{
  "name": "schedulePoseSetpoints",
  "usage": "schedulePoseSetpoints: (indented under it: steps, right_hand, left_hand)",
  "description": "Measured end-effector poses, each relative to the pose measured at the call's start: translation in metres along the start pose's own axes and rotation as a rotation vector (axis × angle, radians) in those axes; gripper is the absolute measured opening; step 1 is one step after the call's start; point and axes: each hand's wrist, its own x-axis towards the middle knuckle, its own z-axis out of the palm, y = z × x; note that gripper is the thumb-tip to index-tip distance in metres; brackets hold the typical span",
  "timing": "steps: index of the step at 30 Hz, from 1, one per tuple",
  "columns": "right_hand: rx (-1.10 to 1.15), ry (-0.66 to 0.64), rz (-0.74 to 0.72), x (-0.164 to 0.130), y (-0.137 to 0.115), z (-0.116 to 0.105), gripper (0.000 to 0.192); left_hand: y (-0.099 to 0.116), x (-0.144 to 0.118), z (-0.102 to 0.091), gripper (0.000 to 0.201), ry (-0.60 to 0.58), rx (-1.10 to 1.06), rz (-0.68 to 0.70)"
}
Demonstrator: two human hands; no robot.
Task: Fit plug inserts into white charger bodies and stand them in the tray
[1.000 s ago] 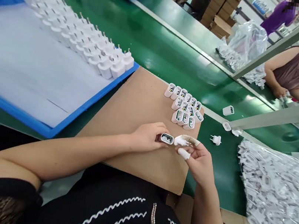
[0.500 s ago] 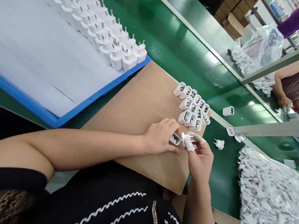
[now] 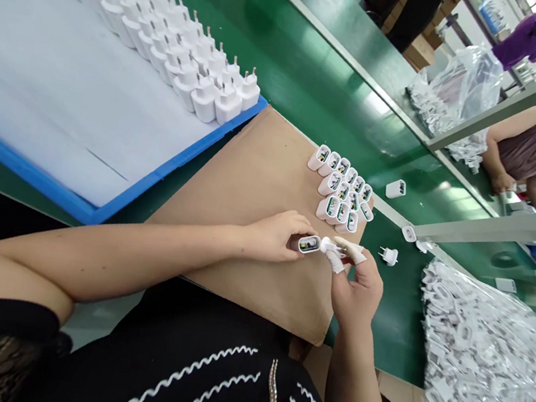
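Note:
Between the fingers of my left hand (image 3: 275, 237) is a white charger housing (image 3: 309, 244), its open end with the circuit board facing right. My right hand (image 3: 359, 282), with white covers on the thumb and a finger, pinches a white plug cap (image 3: 329, 246) by its pin side. The cap is close beside the housing's open end; whether they touch I cannot tell. Just beyond my hands, several open charger housings (image 3: 330, 208) with boards inside stand in rows on the brown cardboard sheet (image 3: 246, 177).
A blue tray (image 3: 151, 177) at left holds rows of assembled chargers (image 3: 205, 101), pins up. On the green bench at right lie a loose housing (image 3: 395, 188), a plug cap (image 3: 389, 256) and a clear bag of white parts (image 3: 482, 347). Across the metal frame (image 3: 491, 224) sits another person (image 3: 520, 151).
My left hand has shifted slightly left and turned, so the housing's open end shows more fully. The plug cap in my right hand is now closer to that opening.

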Motion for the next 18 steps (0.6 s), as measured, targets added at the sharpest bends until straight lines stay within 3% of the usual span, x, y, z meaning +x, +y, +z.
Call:
schedulePoseSetpoints:
  steps: [3, 5, 8, 18]
  right_hand:
    - [-0.182, -0.056, -0.202, 0.006, -0.004, 0.001, 0.031]
    - [-0.248, -0.070, -0.287, 0.010, -0.004, 0.005, 0.036]
    - [-0.304, -0.110, -0.378, 0.014, -0.001, 0.011, 0.037]
    - [-0.357, -0.158, -0.479, 0.021, 0.001, 0.016, 0.032]
  left_hand:
    - [0.000, 0.001, -0.001, 0.028, 0.029, -0.004, -0.018]
    - [0.000, 0.001, -0.002, 0.018, 0.026, 0.007, -0.032]
    - [-0.002, 0.001, -0.001, 0.019, 0.016, 0.012, -0.023]
    - [-0.008, 0.003, 0.000, 0.014, 0.014, -0.004, -0.063]
